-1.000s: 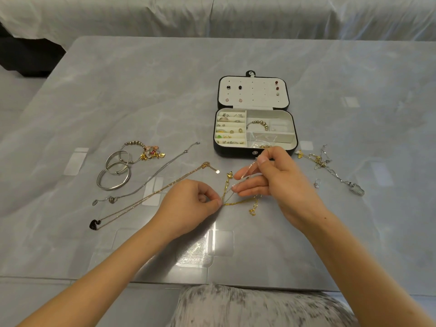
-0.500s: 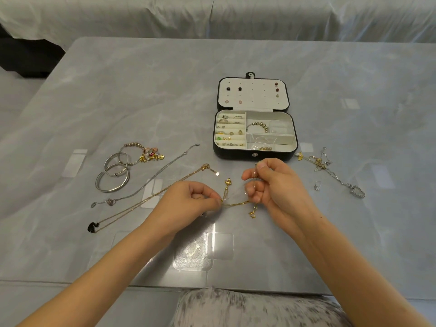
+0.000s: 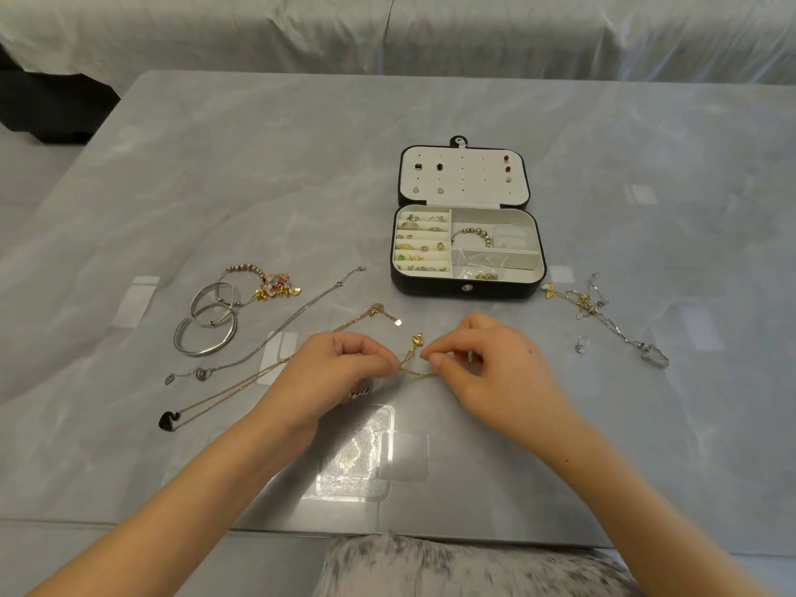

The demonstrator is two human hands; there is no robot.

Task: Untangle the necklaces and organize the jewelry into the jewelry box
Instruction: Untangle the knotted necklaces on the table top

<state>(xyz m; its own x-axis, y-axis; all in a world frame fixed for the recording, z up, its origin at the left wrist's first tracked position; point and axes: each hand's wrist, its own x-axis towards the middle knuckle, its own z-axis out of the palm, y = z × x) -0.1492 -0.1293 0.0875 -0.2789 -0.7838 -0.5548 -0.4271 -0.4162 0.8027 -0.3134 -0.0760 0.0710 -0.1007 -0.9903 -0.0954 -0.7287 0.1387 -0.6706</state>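
Gold chain runs left-to-right at frame centre, low over the bench. The left hand and right hand pinch its ends, each grip closed tight, equally near. The open jewelry box sits just beyond, above the hands.

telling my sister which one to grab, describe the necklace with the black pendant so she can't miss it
Left of the open black jewelry box, two long chains lie diagonally. It is the nearer, gold-toned necklace; unlike the silver chain beside it, it ends in a black pendant.
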